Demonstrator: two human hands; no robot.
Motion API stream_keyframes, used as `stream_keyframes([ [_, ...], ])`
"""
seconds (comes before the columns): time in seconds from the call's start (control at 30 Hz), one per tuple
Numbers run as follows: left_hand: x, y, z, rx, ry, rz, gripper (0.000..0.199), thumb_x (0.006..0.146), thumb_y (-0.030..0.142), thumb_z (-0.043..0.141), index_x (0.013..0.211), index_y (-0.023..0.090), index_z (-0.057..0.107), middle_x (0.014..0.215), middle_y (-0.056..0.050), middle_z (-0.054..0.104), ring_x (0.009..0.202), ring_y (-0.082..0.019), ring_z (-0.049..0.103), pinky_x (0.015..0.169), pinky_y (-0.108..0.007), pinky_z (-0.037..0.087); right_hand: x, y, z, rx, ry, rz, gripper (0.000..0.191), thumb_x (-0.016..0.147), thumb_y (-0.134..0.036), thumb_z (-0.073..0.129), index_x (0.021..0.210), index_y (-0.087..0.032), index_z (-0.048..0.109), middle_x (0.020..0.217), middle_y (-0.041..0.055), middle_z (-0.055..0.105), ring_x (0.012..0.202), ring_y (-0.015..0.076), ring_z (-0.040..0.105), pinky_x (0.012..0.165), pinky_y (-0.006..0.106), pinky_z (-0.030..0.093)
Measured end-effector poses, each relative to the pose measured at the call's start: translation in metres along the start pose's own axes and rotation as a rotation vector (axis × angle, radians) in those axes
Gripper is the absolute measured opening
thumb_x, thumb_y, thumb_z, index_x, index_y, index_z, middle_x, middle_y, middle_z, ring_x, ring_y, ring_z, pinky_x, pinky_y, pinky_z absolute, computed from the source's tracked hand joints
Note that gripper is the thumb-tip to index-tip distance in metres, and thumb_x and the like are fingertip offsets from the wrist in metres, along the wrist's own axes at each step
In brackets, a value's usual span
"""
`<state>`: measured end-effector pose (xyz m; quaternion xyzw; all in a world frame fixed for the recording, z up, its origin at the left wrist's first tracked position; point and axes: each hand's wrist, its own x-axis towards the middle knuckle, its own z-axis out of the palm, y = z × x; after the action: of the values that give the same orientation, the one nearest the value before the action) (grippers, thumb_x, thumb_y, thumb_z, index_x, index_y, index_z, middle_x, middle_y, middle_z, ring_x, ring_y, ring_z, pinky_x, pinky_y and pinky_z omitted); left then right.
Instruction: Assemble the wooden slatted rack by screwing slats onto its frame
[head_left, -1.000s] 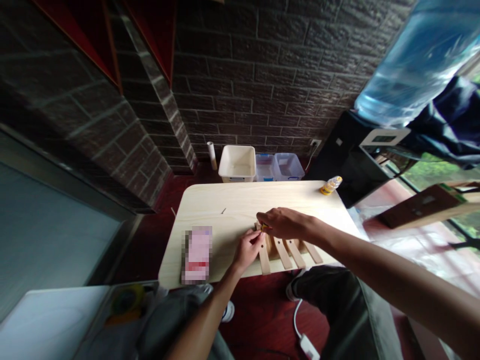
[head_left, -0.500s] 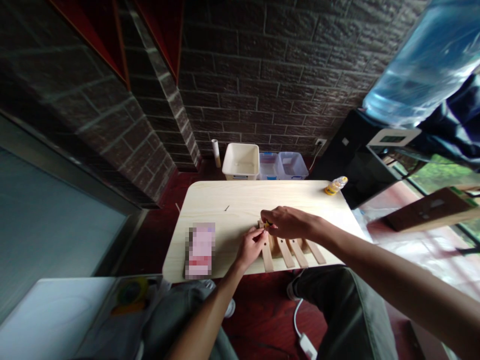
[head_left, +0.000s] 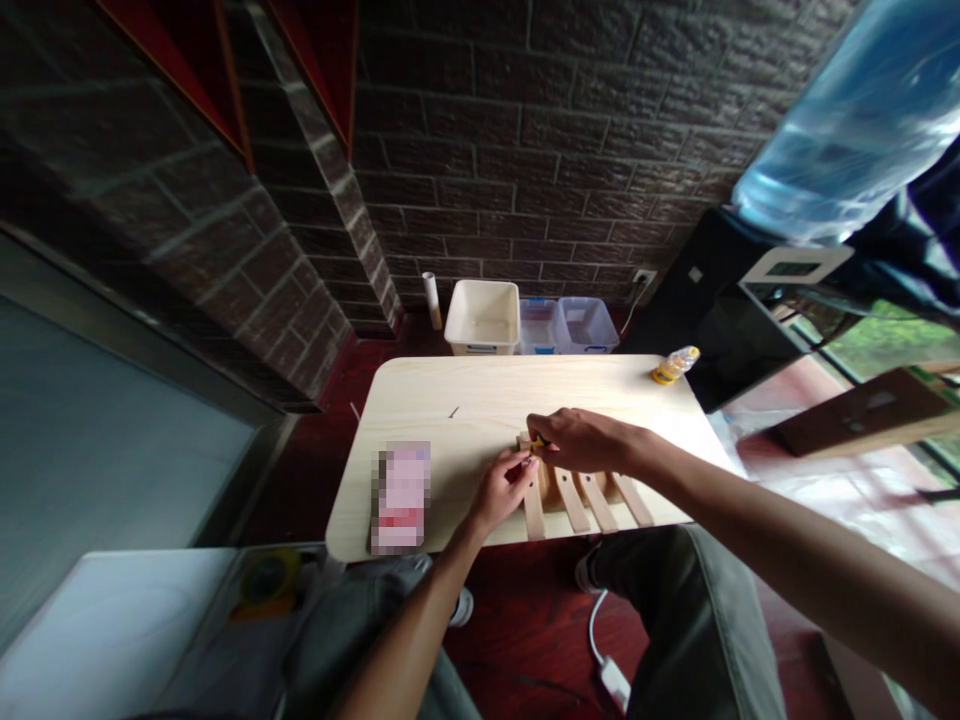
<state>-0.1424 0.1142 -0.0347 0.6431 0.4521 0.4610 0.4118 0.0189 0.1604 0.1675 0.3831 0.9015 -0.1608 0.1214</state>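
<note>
My right hand (head_left: 574, 438) is closed around a small yellow and black tool (head_left: 538, 442), which looks like a screwdriver. Just to its left, my left hand (head_left: 504, 490) has its fingertips pinched together at the tool's lower end; what they hold is too small to make out. Beneath and beside both hands lies a wooden piece with several light slats, one slat (head_left: 534, 512) nearest my left hand and another (head_left: 574, 505) further right. Dark holes show in the slats. My right hand hides part of the wooden piece.
On the wooden table (head_left: 420, 385) are a small dark screw-like item (head_left: 454, 412), a blurred pink item (head_left: 403, 500) and a clear bottle with yellow parts (head_left: 675, 365). Behind it stand a cream bin (head_left: 484, 315) and clear bins (head_left: 586, 325). A power strip (head_left: 615, 685) lies on the floor.
The camera view has shifted slightly. My right hand has moved slightly up and right relative to my left, showing a little more of the tool. Both hands keep their closed poses.
</note>
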Motion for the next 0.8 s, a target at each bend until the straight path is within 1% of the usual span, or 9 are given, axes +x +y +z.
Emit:
stream_keyframes([
  [0.17, -0.0002, 0.0, 0.0002, -0.042, -0.007, -0.031, 0.035, 0.092, 0.042, 0.06, 0.116, 0.018, 0.07, 0.092, -0.006, 0.068, 0.077, -0.014, 0.062, 0.069, -0.024, 0.055, 0.0017, 0.0028, 0.0033, 0.008, 0.018, -0.01, 0.02, 0.097, -0.027, 0.049, 0.111, -0.017, 0.057, 0.091, 0.009, 0.072, 0.079, 0.0184, 0.068, 0.062, 0.024, 0.036],
  [0.37, -0.0006, -0.0044, 0.0053, -0.129, 0.044, -0.102, 0.04, 0.087, 0.045, 0.065, 0.117, 0.018, 0.069, 0.083, -0.003, 0.068, 0.068, -0.012, 0.06, 0.064, -0.024, 0.057, 0.0022, 0.005, 0.0038, -0.001, 0.014, -0.011, 0.02, 0.097, -0.028, 0.05, 0.112, -0.017, 0.057, 0.093, 0.0095, 0.072, 0.081, 0.0184, 0.068, 0.063, 0.024, 0.036],
  [0.47, 0.0006, -0.0042, 0.0062, -0.157, 0.051, -0.102, 0.036, 0.087, 0.046, 0.065, 0.108, 0.017, 0.072, 0.083, -0.004, 0.066, 0.068, -0.013, 0.061, 0.061, -0.024, 0.057, 0.0013, 0.0059, 0.0036, -0.002, 0.013, -0.007, 0.021, 0.097, -0.028, 0.05, 0.113, -0.016, 0.057, 0.094, 0.0099, 0.073, 0.082, 0.0188, 0.068, 0.064, 0.024, 0.037],
  [0.6, 0.0031, -0.0009, 0.0041, -0.088, 0.045, -0.064, 0.032, 0.089, 0.046, 0.063, 0.092, 0.016, 0.076, 0.081, -0.005, 0.063, 0.069, -0.014, 0.06, 0.06, -0.024, 0.054, -0.0003, 0.0049, 0.0037, -0.009, 0.011, 0.006, 0.021, 0.096, -0.026, 0.05, 0.113, -0.016, 0.057, 0.093, 0.0099, 0.073, 0.082, 0.02, 0.069, 0.062, 0.025, 0.037],
  [0.8, 0.0043, 0.0045, 0.0013, 0.05, 0.038, -0.004, 0.033, 0.094, 0.043, 0.057, 0.091, 0.017, 0.077, 0.074, -0.003, 0.059, 0.066, -0.012, 0.057, 0.061, -0.024, 0.047, -0.0016, 0.0017, 0.001, -0.06, 0.014, 0.013, 0.023, 0.097, -0.026, 0.048, 0.114, -0.015, 0.057, 0.094, 0.0115, 0.073, 0.082, 0.0212, 0.07, 0.061, 0.026, 0.037],
])
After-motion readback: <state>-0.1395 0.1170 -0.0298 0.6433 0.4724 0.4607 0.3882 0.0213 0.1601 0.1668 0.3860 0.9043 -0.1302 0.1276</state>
